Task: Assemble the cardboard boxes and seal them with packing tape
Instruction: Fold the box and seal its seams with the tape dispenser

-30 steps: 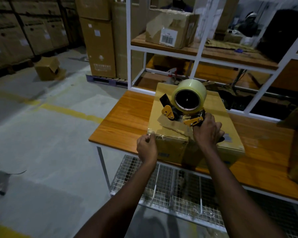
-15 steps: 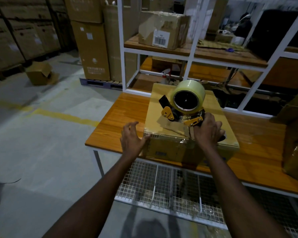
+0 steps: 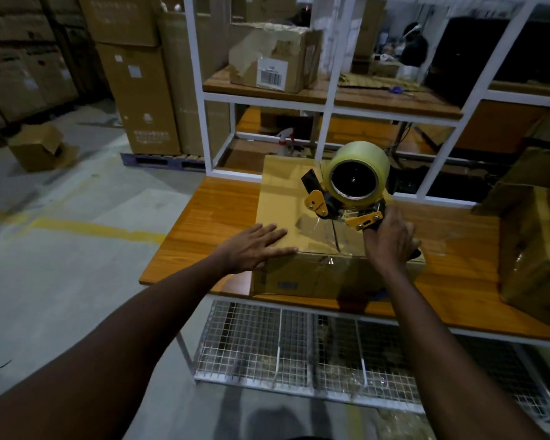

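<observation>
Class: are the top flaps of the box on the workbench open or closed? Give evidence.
Closed. Flaps of the cardboard box lie flat, clear tape covers the near seam, and the left hand rests flat on top.

White rack, spray bottle (red trigger), blue pallet, wire shelf

The person's left hand and right hand are bare, as are both forearms (as far as the view reaches).
</observation>
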`<state>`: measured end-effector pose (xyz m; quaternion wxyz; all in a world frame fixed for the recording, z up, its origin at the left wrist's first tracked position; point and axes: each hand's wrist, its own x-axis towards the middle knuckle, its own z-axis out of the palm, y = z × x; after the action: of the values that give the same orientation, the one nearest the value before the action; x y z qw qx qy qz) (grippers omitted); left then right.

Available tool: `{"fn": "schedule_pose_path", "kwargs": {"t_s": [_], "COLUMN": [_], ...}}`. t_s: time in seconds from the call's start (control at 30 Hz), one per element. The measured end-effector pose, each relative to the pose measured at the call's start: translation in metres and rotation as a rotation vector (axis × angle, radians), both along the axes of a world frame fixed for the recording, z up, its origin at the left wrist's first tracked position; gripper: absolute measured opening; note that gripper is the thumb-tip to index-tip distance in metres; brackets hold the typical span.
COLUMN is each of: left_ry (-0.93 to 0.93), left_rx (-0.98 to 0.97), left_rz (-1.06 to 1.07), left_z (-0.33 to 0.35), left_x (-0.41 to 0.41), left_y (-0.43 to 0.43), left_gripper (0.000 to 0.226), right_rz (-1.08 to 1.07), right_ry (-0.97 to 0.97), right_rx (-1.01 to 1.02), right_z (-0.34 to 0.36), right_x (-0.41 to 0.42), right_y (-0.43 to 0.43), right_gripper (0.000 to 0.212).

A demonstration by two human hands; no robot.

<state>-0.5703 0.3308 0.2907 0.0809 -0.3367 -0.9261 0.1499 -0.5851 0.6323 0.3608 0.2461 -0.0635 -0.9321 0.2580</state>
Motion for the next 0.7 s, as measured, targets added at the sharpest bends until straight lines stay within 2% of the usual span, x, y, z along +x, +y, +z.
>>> {"fn": "schedule_pose_path", "kwargs": {"t_s": [0.23, 0.37, 0.57, 0.63, 0.7], "left_ry": [0.022, 0.067, 0.118, 0.093, 0.130], "left_rx": [-0.076, -0.236, -0.131, -0.194, -0.273], "left_rz": [-0.123, -0.374, -0.224, -0.197, -0.267], "left_z": [0.001, 0.014, 0.019, 0.007, 0.000], "left_x": [-0.006, -0.008, -0.022, -0.019, -0.016], "left_y": [-0.004, 0.012, 0.070, 0.075, 0.077], "left_gripper": [0.077, 0.076, 0.090, 0.096, 0.095], "right_rz": [-0.072, -0.094, -0.147, -0.166, -0.184], "right_ry": [-0.002, 0.018, 0.033, 0.027, 0.028], "right_rx": [-0.002, -0.013, -0.062, -0.062, -0.066], "right_z": [0.007, 0.011, 0.018, 0.017, 0.014], "right_x": [0.000, 0.003, 0.005, 0.005, 0.005], "right_y": [0.015, 0.025, 0.040, 0.047, 0.053], "right_gripper": [0.027, 0.024, 0.025, 0.026, 0.027]}}
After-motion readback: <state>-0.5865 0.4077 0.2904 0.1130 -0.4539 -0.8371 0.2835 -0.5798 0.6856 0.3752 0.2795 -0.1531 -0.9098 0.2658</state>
